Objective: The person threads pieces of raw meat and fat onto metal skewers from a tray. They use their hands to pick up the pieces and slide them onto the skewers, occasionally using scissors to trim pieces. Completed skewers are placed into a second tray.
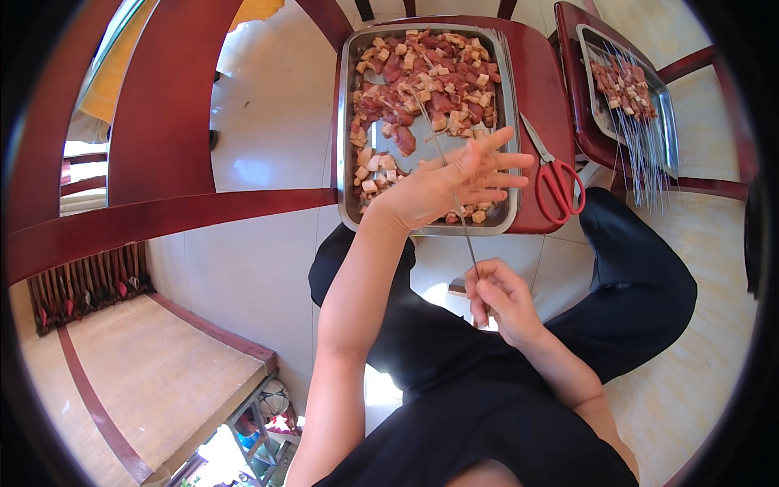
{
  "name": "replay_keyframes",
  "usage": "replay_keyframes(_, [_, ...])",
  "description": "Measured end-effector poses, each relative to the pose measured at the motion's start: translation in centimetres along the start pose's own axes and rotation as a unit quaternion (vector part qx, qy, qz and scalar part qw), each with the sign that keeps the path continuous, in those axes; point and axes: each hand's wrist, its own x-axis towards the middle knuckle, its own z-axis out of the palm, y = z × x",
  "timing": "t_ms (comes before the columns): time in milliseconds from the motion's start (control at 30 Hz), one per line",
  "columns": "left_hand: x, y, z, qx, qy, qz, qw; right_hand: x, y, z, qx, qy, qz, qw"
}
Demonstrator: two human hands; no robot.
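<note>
My right hand [500,298] is closed around the lower end of a thin metal skewer [466,234], which slants up and left over the tray. My left hand [465,173] is spread, palm turned partly up, above the tray's lower right; the skewer passes by its wrist and palm. Whether they touch is unclear. The steel tray [345,152] holds raw red meat pieces [447,73] and pale cubes [371,176], which look like fat. More metal skewers [506,73] lie along the tray's right edge. Red-handled scissors [557,185] lie to the right, blades pointing up and left.
The tray and scissors rest on a dark red chair seat [544,85]. On another chair at right, a second steel tray [666,115] bears skewered meat [624,85], its skewers jutting over the edge. A red wooden chair frame [182,213] crosses the left side.
</note>
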Motion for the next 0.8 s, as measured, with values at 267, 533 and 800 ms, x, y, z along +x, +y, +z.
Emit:
replay_keyframes(267, [-0.2, -0.8, -0.2, 0.017, -0.012, 0.009, 1.000, 0.6, -0.2, -0.1, -0.076, 0.125, -0.076, 0.986])
replay_keyframes(533, [-0.2, -1.1, 0.0, 0.030, -0.035, 0.018, 0.999, 0.6, -0.4, -0.6, -0.119, 0.134, -0.080, 0.981])
replay_keyframes(800, [-0.4, 1.1, -1.0, 0.037, 0.014, 0.080, 0.996, 0.3, -0.7, -0.4, -0.185, 0.099, -0.134, 0.968])
